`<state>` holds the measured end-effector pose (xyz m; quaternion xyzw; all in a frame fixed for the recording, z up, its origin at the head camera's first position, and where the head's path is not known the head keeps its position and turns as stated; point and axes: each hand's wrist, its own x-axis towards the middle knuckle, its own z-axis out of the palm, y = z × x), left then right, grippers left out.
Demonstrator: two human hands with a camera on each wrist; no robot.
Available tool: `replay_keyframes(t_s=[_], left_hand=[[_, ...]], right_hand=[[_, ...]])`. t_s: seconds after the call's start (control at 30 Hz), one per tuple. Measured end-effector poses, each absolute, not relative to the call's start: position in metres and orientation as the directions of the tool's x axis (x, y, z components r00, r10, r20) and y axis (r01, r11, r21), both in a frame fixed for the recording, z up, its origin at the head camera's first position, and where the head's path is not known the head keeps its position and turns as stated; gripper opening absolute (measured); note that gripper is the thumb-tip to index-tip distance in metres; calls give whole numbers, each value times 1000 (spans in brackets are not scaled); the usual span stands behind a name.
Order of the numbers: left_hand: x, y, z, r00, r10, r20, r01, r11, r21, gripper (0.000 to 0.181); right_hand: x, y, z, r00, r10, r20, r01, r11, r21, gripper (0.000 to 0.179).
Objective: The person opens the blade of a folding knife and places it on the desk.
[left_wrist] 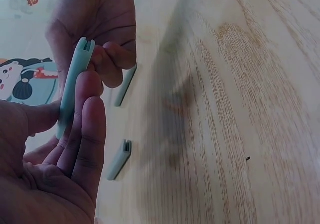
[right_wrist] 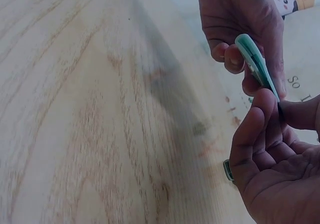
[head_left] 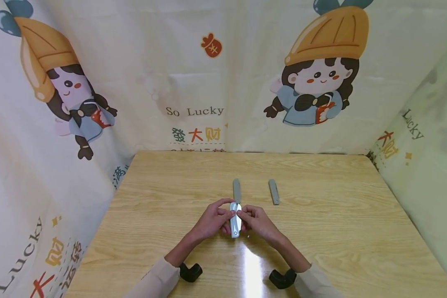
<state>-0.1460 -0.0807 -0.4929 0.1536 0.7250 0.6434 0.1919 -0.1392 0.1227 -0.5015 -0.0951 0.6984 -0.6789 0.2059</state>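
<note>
A pale green folding knife (head_left: 234, 232) is held over the table between both hands, its slotted end showing in the left wrist view. My left hand (head_left: 211, 220) grips the handle (left_wrist: 75, 78) with thumb on one side and fingers on the other. From the right, my right hand (head_left: 261, 223) pinches the slim bright part along the knife's edge; its fingertips partly hide that part. In the right wrist view a gap shows along the handle (right_wrist: 248, 53). Two similar folded knives, one (head_left: 236, 189) just beyond the hands and another (head_left: 273, 191) to its right, lie on the table.
The wooden table (head_left: 331, 223) runs back to a printed cloth (head_left: 246, 82) that also hangs at both sides. Black curved mounts (head_left: 191, 272) sit at the wrists. A small dark speck (left_wrist: 248, 158) lies on the tabletop.
</note>
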Motion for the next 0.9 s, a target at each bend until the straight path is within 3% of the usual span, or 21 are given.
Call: replay_keyframes(t_s=[0.63,0.9], left_hand=[[-146,-86,-493,-920,379,-97,-57,116,992,42],[-147,-86,-491,-930,360,-76,-63,49,997,42]], right_hand=[[-135,123,-503,-934,-324,-149,141,47,-989,27],[-135,124,-504,-958,-258,-126,119,41,-992,23]])
